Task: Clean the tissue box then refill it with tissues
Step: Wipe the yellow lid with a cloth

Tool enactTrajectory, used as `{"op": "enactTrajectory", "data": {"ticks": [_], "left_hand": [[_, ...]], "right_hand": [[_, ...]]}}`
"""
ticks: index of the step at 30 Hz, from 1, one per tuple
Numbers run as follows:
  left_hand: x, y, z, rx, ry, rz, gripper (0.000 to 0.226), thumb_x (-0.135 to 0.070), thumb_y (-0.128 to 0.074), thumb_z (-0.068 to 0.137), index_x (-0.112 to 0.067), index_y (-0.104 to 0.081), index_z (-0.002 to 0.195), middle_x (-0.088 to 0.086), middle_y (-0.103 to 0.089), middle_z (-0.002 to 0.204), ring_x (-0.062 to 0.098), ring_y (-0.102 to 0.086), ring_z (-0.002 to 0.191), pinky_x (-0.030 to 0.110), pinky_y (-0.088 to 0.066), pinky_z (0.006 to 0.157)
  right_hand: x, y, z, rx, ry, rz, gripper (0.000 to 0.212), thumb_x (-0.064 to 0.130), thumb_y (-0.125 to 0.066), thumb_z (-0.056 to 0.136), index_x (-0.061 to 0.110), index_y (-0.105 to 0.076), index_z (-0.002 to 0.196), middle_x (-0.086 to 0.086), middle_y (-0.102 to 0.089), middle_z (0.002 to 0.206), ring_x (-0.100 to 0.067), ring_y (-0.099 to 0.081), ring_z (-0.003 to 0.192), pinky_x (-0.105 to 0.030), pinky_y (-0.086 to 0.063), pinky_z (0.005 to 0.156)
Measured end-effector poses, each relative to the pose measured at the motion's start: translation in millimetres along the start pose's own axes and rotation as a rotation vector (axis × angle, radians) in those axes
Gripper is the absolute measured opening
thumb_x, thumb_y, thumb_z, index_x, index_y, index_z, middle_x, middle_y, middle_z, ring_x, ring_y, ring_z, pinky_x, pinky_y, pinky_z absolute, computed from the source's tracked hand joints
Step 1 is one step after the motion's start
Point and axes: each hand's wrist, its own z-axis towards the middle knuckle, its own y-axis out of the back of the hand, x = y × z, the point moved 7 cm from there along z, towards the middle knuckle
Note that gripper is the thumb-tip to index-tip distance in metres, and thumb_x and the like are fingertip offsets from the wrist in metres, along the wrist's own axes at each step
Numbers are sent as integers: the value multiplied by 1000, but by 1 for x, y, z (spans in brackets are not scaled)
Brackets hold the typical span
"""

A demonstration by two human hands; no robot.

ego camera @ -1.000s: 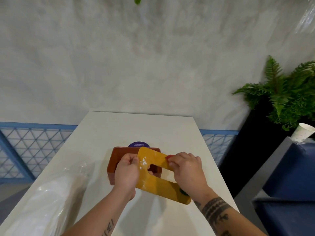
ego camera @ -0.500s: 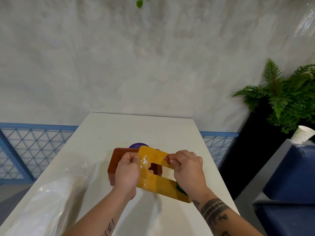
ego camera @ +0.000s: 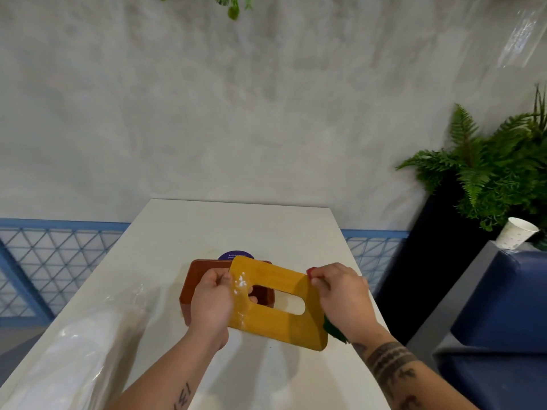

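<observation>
The brown box base (ego camera: 192,279) on the worktop (ego camera: 236,226) is half hidden behind the glossy yellow slotted lid (ego camera: 281,324), held tilted above it, pinched at its ends by left grip (ego camera: 211,303) and right grip (ego camera: 344,297).

Bright, even light; glare on plastic wrap (ego camera: 88,335); soft shadows on table (ego camera: 266,226); wide-angle edge bending.
</observation>
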Motion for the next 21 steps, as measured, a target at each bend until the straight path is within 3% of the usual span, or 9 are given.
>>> {"op": "enactTrajectory", "data": {"ticks": [4, 10, 16, 19, 21], "left_hand": [[0, -5, 4, -28, 23, -54, 18, -22, -47, 107, -24, -64, 104, 9, -79, 84, 31, -78, 72, 64, -61, 71], [3, -14, 4, -7, 42, -72, 14, -19, -51, 105, -23, -65, 105, 11, -79, 84, 34, -78, 72, 66, -60, 70], [-1, -11, 10, -5, 53, -71, 14, -21, -51, 106, -24, -65, 105, 11, -79, 84, 33, -78, 72, 65, -60, 72], [-2, -11, 15, 9, 50, -60, 12, -19, -52, 105, -21, -64, 108, 13, -79, 84, 35, -78, 73, 63, -61, 74], [-3, -9, 17, 23, 48, -53, 12, -21, -51, 106, -21, -63, 110, 13, -79, 84, 36, -77, 73, 60, -62, 71]], "right_hand": [[17, -10, -20, 41, 206, -68, 18, 30, -59, 97, 39, -74, 100, 24, -67, 104, -9, -51, 93, -33, -37, 83], [-11, 9, -1, -89, -8, 9, 19, 32, -56, 101, 39, -73, 109, 22, -65, 107, -6, -53, 102, -31, -34, 91], [-8, 8, 5, 104, 226, -24, 16, 33, -60, 99, 39, -73, 104, 29, -63, 104, 0, -40, 104, -29, -29, 91], [-15, 8, 14, 112, 152, 102, 14, 29, -62, 98, 38, -73, 99, 29, -58, 112, 1, -39, 114, -30, -29, 99], [-15, 3, 17, 232, 97, 194, 15, 27, -60, 100, 39, -69, 99, 27, -52, 124, 0, -45, 118, -28, -35, 103]]}}
